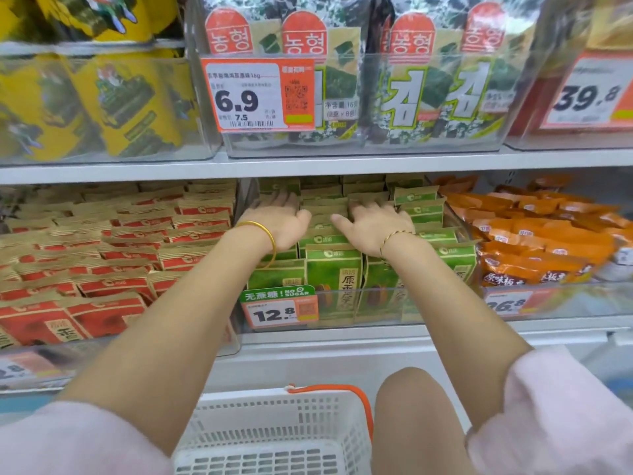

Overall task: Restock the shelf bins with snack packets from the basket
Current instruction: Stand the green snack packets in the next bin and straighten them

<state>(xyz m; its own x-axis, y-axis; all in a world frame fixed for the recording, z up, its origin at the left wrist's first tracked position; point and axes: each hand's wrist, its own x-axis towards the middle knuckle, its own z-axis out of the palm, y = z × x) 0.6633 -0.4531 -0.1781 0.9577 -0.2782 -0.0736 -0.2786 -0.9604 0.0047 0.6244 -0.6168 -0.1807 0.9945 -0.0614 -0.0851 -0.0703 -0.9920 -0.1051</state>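
The big white shelf [102,168] fills most of what I see. In the middle of it sits the green bin [428,303], a clear box with green packets [334,269] standing up in rows inside it.

Just left of the green bin are the red packets [102,255]. Just right of it are the orange packets [534,241]. One board above it stand the tall seaweed packs [445,80]. Up and to the left of it are the yellow packs [120,104]. Below it, next to my knee [411,406], is my white basket [274,426] with its orange handle [363,406].

Both my hands are inside the green bin, toward its back. My left hand [279,221] lies flat on the packet tops on the bin's left side. Its fingers are straight and it holds nothing. My right hand [373,222] lies flat on the tops more to the right, fingers stretched out, and it holds nothing too. The hands are near each other but not touching.

On the bin's front, at the left, is the 12.8 price tag [279,311]. Above the bin hangs the 6.9 price tag [257,96]. My left wrist has a gold bangle [263,234]. My right wrist has a thin bracelet [394,236].
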